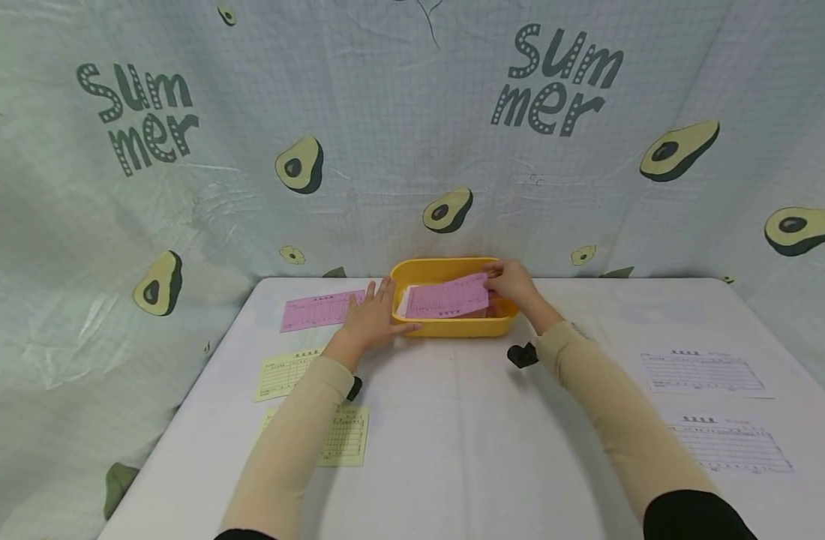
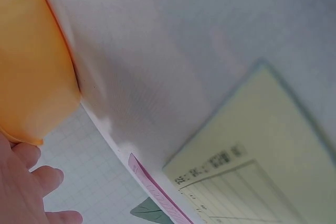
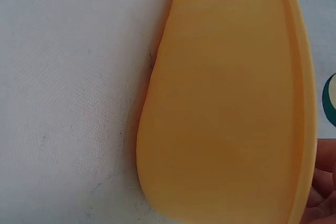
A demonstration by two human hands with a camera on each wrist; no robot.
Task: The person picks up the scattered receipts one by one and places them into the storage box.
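At the back of the table stands a yellow plastic basin (image 1: 453,328) with several paper slips inside. My right hand (image 1: 514,286) pinches the right end of a pink printed slip (image 1: 446,298) over the basin's opening. In the right wrist view, the basin's side (image 3: 226,98) fills the middle, and only some fingers (image 3: 324,182) show at the edge. My left hand (image 1: 372,319) rests against the basin's left rim with fingers spread. Its fingertips (image 2: 50,177) show beside the basin in the left wrist view.
Left of the basin lies another pink slip (image 1: 318,310). Two yellow slips (image 1: 280,375) lie nearer, partly behind the left sleeve. Two white slips (image 1: 703,372) lie on the right of the white table (image 1: 480,450). A curtain printed with avocados (image 1: 385,112) hangs behind the table.
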